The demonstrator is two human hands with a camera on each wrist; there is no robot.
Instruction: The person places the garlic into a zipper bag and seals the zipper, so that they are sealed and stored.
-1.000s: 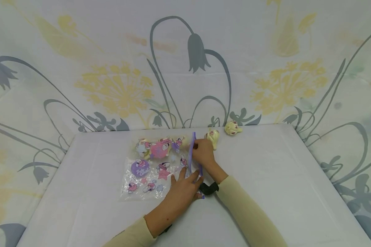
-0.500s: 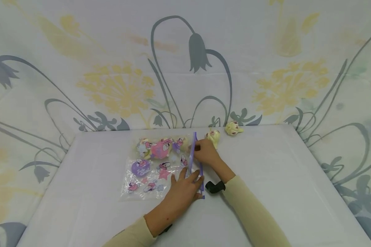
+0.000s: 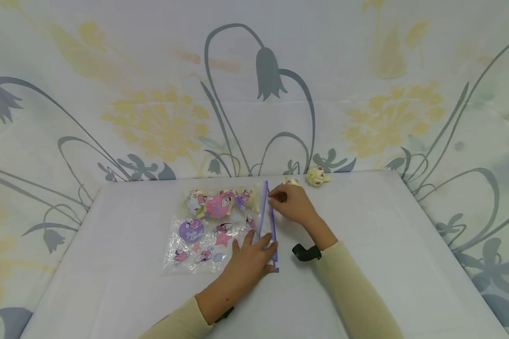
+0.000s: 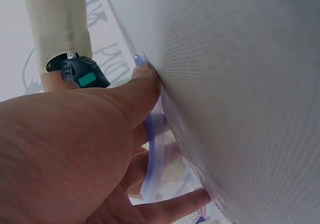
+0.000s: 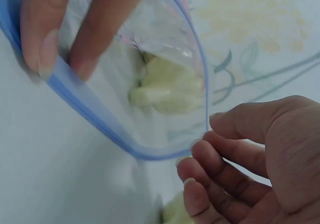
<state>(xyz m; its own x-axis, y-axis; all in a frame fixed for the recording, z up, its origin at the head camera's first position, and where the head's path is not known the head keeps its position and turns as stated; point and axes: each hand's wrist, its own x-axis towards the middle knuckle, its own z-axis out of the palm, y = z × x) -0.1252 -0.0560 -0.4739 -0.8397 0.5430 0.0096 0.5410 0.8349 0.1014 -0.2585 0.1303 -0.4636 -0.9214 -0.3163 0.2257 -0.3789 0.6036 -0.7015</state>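
A clear zip bag (image 3: 233, 230) with pink and purple cartoon prints lies flat on the table, its purple-edged mouth parted on the right side. Inside, near the far edge, are pale yellow garlic bulbs (image 5: 170, 84). My left hand (image 3: 248, 263) presses the near part of the mouth with spread fingers; the left wrist view has the thumb at the zip corner. With thumb and index finger my right hand (image 3: 294, 202) pinches the rim toward the far end. Just behind that hand sits a garlic bulb (image 3: 291, 181), mostly hidden by it.
Another garlic bulb (image 3: 317, 176) lies at the back edge of the white table (image 3: 390, 245), right of the bag. A flower-printed cloth (image 3: 343, 70) hangs behind the table. Each wrist carries a dark camera; the right one (image 3: 306, 253) is close over the table.
My right hand has drawn back to the right, from inside the bag's mouth to its rim, and now covers more of the nearer loose garlic bulb. The left hand has stayed in place.
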